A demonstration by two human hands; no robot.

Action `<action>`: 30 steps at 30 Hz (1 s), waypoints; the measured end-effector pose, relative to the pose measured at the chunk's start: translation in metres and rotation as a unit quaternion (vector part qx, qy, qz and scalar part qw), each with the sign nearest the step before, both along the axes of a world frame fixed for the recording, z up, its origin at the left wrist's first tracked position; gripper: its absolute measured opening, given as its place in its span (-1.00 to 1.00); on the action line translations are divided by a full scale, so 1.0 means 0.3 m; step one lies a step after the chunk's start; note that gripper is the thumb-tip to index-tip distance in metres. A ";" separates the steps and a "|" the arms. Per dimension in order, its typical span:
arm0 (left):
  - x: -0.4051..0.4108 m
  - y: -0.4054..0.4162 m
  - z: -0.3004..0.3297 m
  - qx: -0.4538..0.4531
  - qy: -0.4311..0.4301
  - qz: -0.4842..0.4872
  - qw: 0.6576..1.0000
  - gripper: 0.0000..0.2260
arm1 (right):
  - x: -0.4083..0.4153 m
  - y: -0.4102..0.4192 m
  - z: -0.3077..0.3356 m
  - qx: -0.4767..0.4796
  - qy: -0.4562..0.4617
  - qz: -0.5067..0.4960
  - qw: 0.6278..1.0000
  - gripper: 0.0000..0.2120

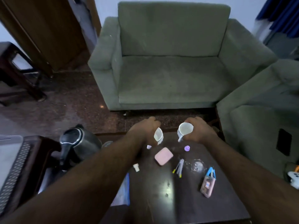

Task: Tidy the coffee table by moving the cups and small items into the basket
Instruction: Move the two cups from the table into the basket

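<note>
Over the far edge of the dark coffee table, my left hand grips a white cup that is tilted sideways. My right hand holds a second white cup by its side, mouth facing me, handle pointing down. On the table lie a pink case, a small purple cap, a bundle of pens, a clear glass dish, a blue clip and a pinkish packet. A woven basket sits at the far left.
A black electric kettle stands left of the table beside the basket. A small white piece and a blue-edged sheet lie under my left forearm. A green armchair faces me, and another green seat is at the right.
</note>
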State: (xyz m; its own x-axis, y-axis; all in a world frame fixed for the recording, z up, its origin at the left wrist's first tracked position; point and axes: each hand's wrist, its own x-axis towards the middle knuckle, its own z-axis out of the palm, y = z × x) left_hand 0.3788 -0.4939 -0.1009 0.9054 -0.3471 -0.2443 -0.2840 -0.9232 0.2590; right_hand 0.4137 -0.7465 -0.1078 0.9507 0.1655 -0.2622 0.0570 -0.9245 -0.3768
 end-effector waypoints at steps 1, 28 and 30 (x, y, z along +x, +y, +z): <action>-0.006 0.063 0.035 -0.008 -0.008 0.011 1.000 -0.51 | 0.003 0.063 0.028 -0.007 0.004 0.020 1.000 -0.28; -0.962 1.975 0.251 0.055 0.037 0.372 0.926 -0.42 | -0.655 2.238 0.209 0.088 0.040 0.388 0.916 -0.18; -1.030 2.002 0.161 0.050 0.052 0.379 0.923 -0.43 | -0.729 2.292 0.126 0.055 0.040 0.402 0.913 -0.27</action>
State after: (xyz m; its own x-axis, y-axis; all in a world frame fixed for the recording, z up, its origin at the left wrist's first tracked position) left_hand 0.0698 0.1068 -0.0525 0.8487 0.4054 -0.3397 0.4748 -0.8669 0.1518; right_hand 0.1951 -0.0588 -0.0700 0.4883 0.8314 -0.2651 0.6695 -0.5518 -0.4973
